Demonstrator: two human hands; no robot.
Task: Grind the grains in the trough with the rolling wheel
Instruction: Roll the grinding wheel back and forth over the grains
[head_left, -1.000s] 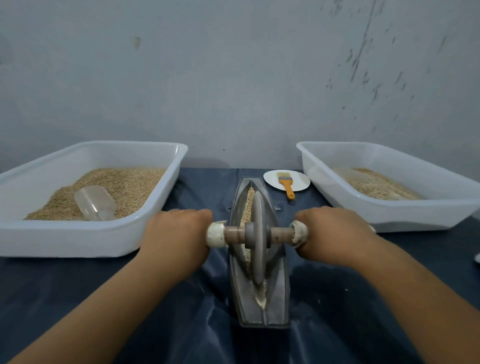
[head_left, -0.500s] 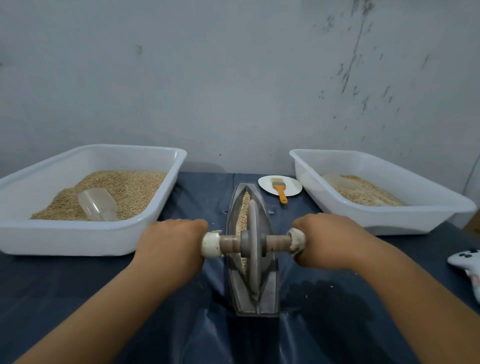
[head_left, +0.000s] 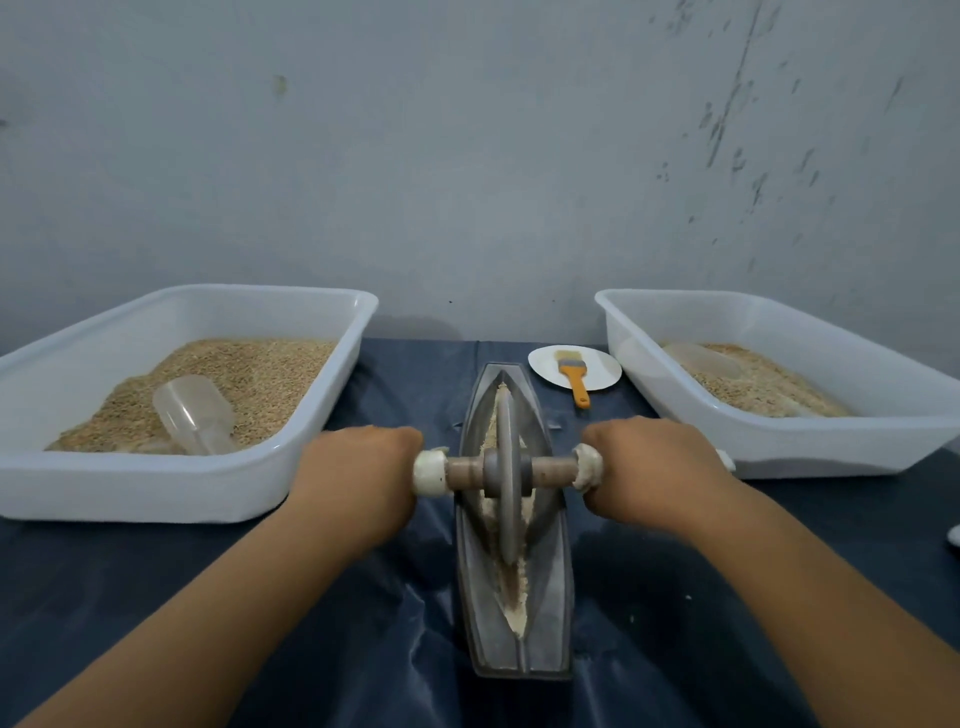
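Left hand (head_left: 358, 480) and right hand (head_left: 652, 475) each grip one end of the axle of the rolling wheel (head_left: 506, 478), which stands upright in the metal trough (head_left: 550, 571) amid pale grains (head_left: 488, 512). White trays (head_left: 171, 491) of grain flank the trough; a brush (head_left: 573, 375) lies on a plate (head_left: 602, 371).

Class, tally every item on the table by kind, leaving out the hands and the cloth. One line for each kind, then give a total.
White tubs of grain: 2
Clear plastic scoops: 2
Metal trough: 1
Rolling wheel with handle: 1
White plate: 1
Orange-handled brush: 1
Total: 8
A white object at the right edge is cut off and not counted.
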